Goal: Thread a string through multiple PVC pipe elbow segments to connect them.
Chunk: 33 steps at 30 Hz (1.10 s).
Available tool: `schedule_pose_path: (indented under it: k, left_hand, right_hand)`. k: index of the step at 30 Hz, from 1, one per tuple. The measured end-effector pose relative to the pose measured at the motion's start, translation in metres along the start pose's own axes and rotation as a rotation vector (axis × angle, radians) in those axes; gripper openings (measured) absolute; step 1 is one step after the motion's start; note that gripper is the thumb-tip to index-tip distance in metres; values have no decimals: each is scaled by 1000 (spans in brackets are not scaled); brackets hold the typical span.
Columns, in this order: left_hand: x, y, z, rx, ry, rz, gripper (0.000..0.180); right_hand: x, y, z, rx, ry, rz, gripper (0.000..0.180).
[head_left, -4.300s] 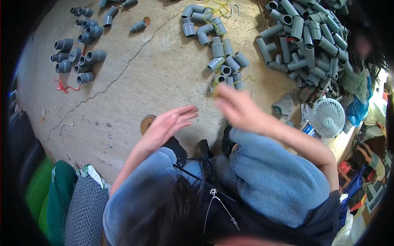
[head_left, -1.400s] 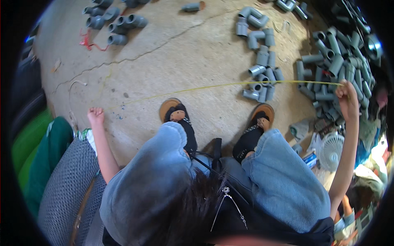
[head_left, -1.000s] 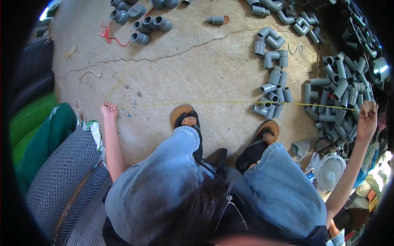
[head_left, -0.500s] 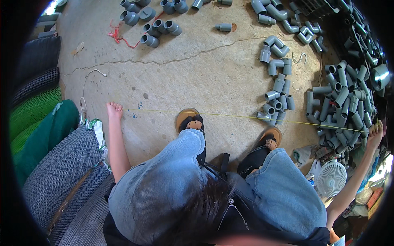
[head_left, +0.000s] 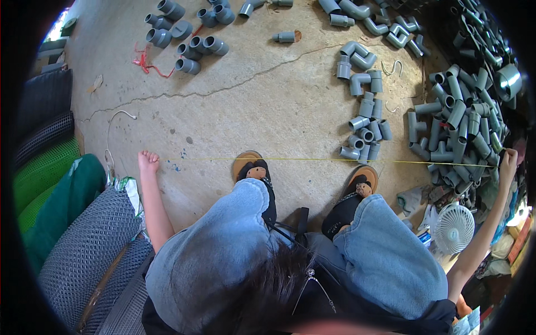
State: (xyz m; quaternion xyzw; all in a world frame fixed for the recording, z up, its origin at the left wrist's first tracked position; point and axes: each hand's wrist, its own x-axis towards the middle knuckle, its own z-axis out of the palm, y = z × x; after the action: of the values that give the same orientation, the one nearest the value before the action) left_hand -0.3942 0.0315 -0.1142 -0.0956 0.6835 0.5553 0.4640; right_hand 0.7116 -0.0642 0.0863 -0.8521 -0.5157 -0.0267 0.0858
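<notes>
A thin yellow string (head_left: 312, 159) runs taut and nearly level across the view, over the floor and past my sandalled feet. At its left end my left hand (head_left: 148, 161) is closed in a fist, with the string leading out of it. My right hand (head_left: 508, 162), arm stretched far out to the right, is closed on the other end. Something dark shows at the outer side of that fist, too small to make out. Just beyond the right hand lies a heap of grey pipe fittings (head_left: 458, 123), and the string passes over its near part.
Rolls of grey mesh (head_left: 92, 231) and green netting (head_left: 56, 159) line the left. Grey elbow fittings (head_left: 363, 84) and couplings (head_left: 190, 47) stand in groups on the cracked concrete floor (head_left: 223, 117). A white fan (head_left: 453, 229) is near my right forearm. Red twine (head_left: 144, 60) lies far left.
The view has shifted slightly, with the fittings now farther left and up. My right hand sits a little higher, and the string runs more level. Both hands stay closed.
</notes>
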Motion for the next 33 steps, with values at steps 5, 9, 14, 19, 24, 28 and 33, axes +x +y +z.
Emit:
schedule_pose_path:
  k: [5, 9, 14, 19, 24, 28, 33]
  left_hand:
    - [35, 19, -54, -26, 78, 35, 24]
    - [56, 18, -54, 619, 454, 431, 25]
    - [-114, -52, 119, 1131, -318, 1043, 65]
    - [-322, -125, 228, 808, -1642, 44, 77]
    - [-361, -127, 256, 1186, -2054, 47, 80]
    - [-389, -129, 272, 1057, -1746, -79, 84]
    - [-397, -157, 280, 979, -1566, -163, 72]
  right_hand:
    - [-5, -66, -18, -106, 188, -35, 23]
    - [-7, -159, -17, 56, 259, -168, 18]
    - [-76, -342, 7, 446, 128, -437, 13]
    - [-155, -439, 30, 541, -94, -1057, 15]
    - [-151, -427, 39, 564, -326, -1073, 13]
    - [-145, -422, 33, 955, -467, -762, 13]
    - [-157, -422, 45, 1030, -383, -656, 13]
